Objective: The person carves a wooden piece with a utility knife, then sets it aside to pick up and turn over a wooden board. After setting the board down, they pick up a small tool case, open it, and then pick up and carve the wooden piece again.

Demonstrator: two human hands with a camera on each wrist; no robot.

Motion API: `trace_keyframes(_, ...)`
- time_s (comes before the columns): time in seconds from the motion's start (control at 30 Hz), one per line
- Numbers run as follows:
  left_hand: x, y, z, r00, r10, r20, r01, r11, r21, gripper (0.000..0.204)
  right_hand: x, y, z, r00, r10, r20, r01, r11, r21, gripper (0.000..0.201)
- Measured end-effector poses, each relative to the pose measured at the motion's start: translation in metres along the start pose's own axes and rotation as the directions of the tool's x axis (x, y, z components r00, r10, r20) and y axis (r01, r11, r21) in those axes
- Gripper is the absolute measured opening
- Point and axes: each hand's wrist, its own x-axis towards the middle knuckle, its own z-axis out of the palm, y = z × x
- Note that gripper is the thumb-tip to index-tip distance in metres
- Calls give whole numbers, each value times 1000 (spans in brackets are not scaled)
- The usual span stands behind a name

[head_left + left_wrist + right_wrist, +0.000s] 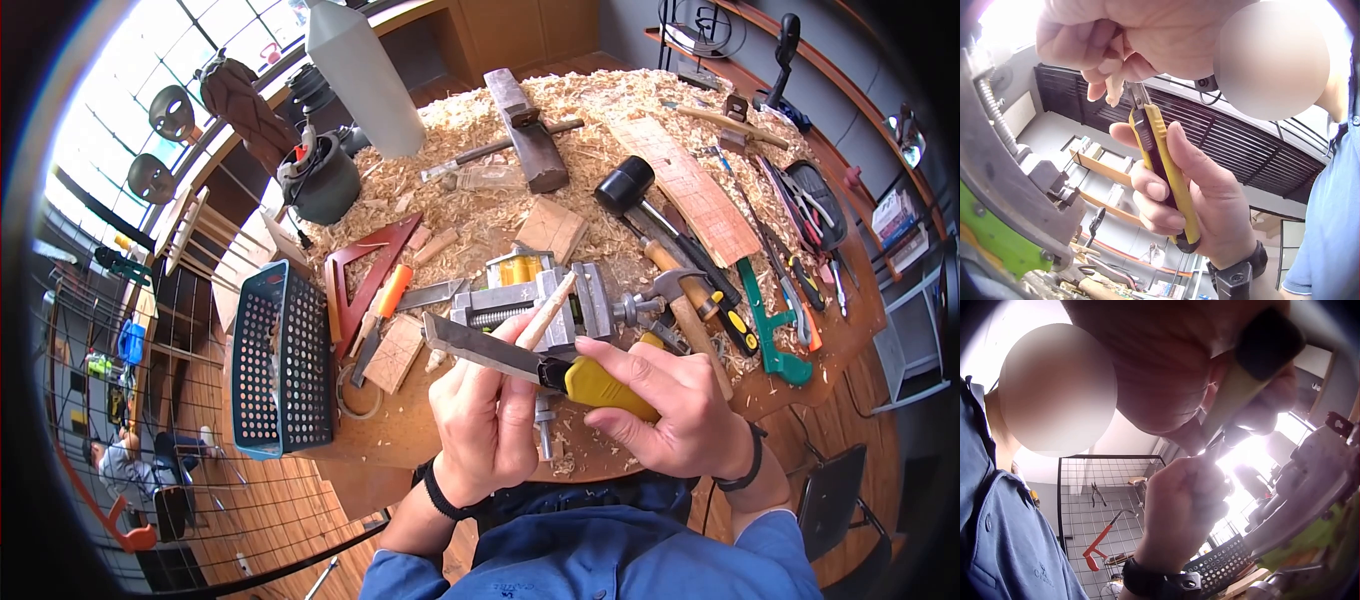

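Note:
In the head view my left hand [487,420] pinches a small pale wooden stick [550,312] that tapers toward its upper end. My right hand [680,405] grips a yellow utility knife [610,388], its long blade [480,350] lying across the stick and over the left fingers. The left wrist view shows the right fingers curled round the knife handle [1169,181], with the stick's end [1114,87] below the left fingers. A metal vise [590,300] stands just beyond both hands. Whether the blade's edge touches the wood, I cannot tell.
Wood shavings [470,220] cover much of the bench. At the left are a perforated basket [285,360], a red square [365,275] and an orange-handled tool [393,292]. A black mallet [625,185], a hammer [690,300] and a green saw [775,335] lie at the right.

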Motion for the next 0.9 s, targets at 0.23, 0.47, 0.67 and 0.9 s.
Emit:
trace_keyframes(0.23,-2,6,-3,998,-61,25,61,998,9,32,0,3,0,995,26,-94,-27,1000,-11,58)
trace_keyframes(0.47,-1,4,5,998,-33,-51,35,999,28,27,0,1,-1,999,-18,-42,19,1000,24,58)
trace_keyframes(0.67,-8,1,4,979,-195,58,203,950,-239,31,0,2,0,996,-17,-83,16,1000,-16,59)
trace_keyframes(0.9,-9,6,-1,932,-314,182,352,657,-667,39,1,2,-2,997,-28,-73,26,999,-31,58)
